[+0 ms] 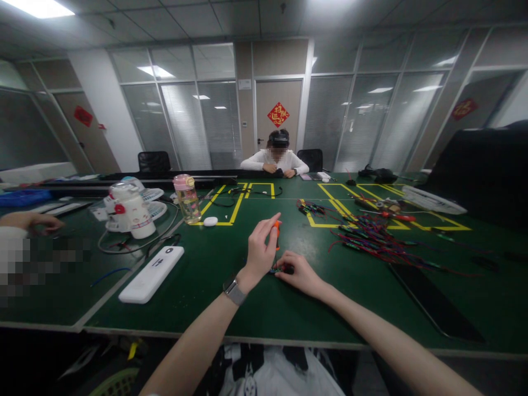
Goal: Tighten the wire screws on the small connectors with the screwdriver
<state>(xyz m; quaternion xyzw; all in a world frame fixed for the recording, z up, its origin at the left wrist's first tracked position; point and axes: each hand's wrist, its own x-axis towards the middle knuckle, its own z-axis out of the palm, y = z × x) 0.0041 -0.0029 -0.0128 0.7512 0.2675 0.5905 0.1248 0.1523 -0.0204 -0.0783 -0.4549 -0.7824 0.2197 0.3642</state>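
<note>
My left hand [261, 247], with a watch on its wrist, is closed around an upright screwdriver [278, 235] with an orange and black handle. The screwdriver's tip points down at a small greenish part [274, 270] on the table. My right hand [297, 271] pinches that small part from the right, its fingertips close below the screwdriver. The part looks like a little circuit board, mostly hidden by my fingers. Further right lies a heap of red and blue wires with small green boards [371, 239].
A white power bank [152, 274] lies left, near a pink-lided bottle [187, 201] and a white jug [138, 212]. At right are a black tablet-like slab [433, 300] and a red-handled tool [402, 217]. One person [277, 157] sits opposite; another person's hand [35, 221] is at left.
</note>
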